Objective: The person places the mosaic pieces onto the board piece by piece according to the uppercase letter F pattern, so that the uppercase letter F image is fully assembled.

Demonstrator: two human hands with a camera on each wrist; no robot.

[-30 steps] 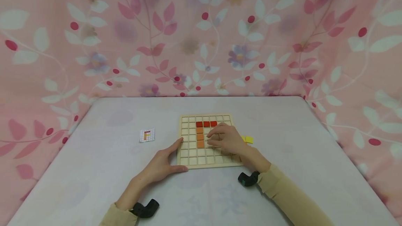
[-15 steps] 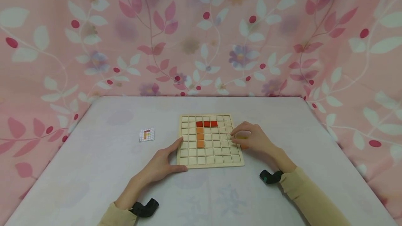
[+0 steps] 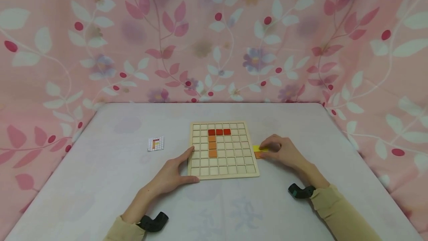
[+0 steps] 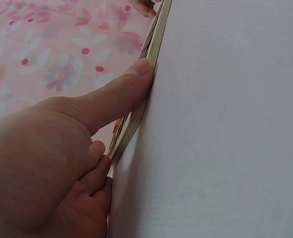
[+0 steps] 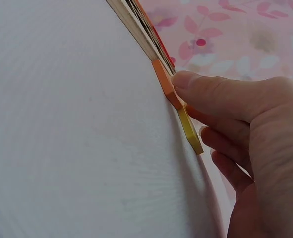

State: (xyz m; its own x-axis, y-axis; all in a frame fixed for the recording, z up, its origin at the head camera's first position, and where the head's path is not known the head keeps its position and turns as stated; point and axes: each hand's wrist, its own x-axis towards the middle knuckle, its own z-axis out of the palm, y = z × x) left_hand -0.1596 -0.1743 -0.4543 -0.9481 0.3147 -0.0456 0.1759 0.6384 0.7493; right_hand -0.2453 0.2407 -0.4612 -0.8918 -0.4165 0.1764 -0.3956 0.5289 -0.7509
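Red tiles (image 3: 219, 132) and orange tiles (image 3: 212, 145) sit in the board (image 3: 240, 160), yellow pieces (image 3: 256, 148) seemingly remaining at its three o'clock beside the half-curled right hand (image 3: 284, 152) (grip unclear), the spread left hand (image 3: 168, 177) touching eight o'clock.

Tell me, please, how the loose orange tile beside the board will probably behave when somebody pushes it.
The orange tile looks stiff, judging by its straight edges. Being small and thin, it is probably light. Since it lies flat on the table, it would likely slide rather than roll.
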